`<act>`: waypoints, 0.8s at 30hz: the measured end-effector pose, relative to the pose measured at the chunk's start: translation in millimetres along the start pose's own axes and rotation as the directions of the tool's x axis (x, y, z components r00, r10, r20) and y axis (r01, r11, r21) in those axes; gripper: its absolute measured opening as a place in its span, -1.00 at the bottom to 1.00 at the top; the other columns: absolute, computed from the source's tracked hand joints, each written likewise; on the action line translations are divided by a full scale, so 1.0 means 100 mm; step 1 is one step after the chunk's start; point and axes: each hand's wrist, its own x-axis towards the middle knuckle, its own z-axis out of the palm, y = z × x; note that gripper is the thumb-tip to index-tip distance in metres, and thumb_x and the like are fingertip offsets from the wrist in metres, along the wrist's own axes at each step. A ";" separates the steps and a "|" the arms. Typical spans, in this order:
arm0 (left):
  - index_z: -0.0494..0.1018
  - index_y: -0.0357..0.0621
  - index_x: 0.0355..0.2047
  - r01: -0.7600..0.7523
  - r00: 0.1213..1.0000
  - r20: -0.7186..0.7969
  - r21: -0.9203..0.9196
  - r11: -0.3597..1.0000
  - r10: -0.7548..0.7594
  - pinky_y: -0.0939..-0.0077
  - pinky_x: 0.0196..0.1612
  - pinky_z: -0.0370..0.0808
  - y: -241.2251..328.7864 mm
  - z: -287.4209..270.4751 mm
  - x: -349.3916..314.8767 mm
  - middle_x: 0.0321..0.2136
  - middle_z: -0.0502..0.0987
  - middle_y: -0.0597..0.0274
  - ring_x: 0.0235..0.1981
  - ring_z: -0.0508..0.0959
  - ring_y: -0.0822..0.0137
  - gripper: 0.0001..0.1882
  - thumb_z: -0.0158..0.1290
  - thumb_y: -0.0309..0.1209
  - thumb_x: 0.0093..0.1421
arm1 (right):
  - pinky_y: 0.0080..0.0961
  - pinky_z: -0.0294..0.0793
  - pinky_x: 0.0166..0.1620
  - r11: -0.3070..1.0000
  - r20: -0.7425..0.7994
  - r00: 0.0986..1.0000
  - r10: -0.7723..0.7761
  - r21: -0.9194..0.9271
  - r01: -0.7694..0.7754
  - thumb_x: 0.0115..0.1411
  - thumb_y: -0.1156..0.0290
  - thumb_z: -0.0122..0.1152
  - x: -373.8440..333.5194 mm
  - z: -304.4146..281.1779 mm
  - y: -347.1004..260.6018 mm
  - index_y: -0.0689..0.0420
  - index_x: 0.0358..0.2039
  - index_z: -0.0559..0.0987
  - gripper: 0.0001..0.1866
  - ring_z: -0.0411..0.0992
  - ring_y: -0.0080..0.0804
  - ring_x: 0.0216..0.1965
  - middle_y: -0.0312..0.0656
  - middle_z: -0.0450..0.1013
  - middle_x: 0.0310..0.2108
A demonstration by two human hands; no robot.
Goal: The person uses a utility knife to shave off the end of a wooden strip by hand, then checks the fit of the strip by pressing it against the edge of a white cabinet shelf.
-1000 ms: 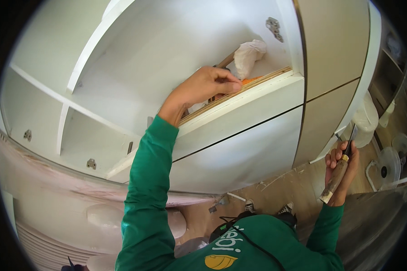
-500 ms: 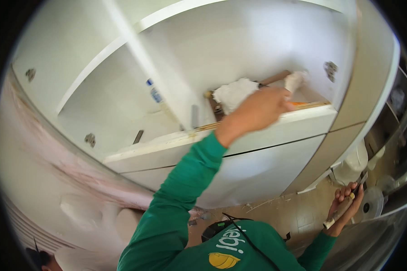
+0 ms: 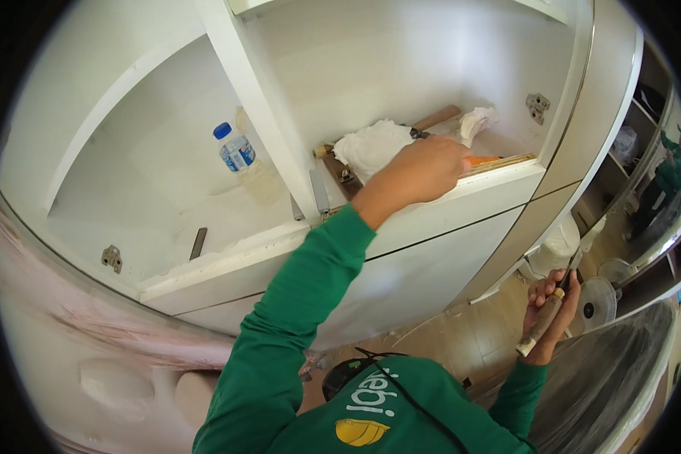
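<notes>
White cabinet (image 3: 431, 261) fills most of view, kinda messy. Left hand (image 3: 427, 168) over front ledge, fingers curled together right by orange thing (image 3: 483, 160); can't tell if pinching it. White lump (image 3: 374, 147) and wooden handle (image 3: 436, 116) crowd space behind. Divider (image 3: 261, 106) separates off blue-capped bottle (image 3: 236, 151). Right hand (image 3: 558, 306) wrapped round wood-handled tool (image 3: 542, 324), well outside cabinet, fan (image 3: 599, 301) near.
</notes>
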 end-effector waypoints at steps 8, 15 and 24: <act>0.64 -0.21 -0.29 0.166 0.948 0.289 -0.085 0.982 -0.136 0.21 -0.23 0.53 0.06 0.03 0.71 -0.40 0.62 0.07 -0.42 0.59 0.09 -0.77 0.16 -0.29 0.22 | -0.53 0.28 -0.52 0.999 -0.032 0.998 0.048 0.020 -0.048 0.45 0.04 -0.01 -0.15 -0.05 -0.01 0.06 -0.38 0.45 -0.62 0.24 -0.57 -0.69 -0.38 0.30 -0.61; 0.50 -0.35 -0.50 -0.083 0.895 0.445 0.190 0.978 -0.010 0.07 -0.35 0.43 0.09 0.04 0.75 -0.55 0.51 -0.10 -0.50 0.52 0.05 -0.61 -0.16 -0.29 0.29 | -0.52 0.29 -0.52 0.997 -0.086 0.994 0.069 0.049 -0.064 0.43 0.03 0.01 -0.16 -0.33 -0.06 0.06 -0.36 0.47 -0.62 0.26 -0.55 -0.67 -0.38 0.30 -0.61; 0.36 -0.34 0.05 0.101 0.995 0.014 -0.049 0.994 -0.100 0.16 -0.13 0.50 0.47 -0.29 -0.10 -0.22 0.57 -0.17 -0.22 0.56 -0.01 -0.68 -0.05 -0.37 0.39 | -0.50 0.36 -0.54 0.987 -0.162 0.983 0.090 -0.120 -0.110 0.43 0.03 -0.01 0.15 0.17 0.15 0.09 -0.35 0.50 -0.61 0.33 -0.51 -0.64 -0.33 0.37 -0.59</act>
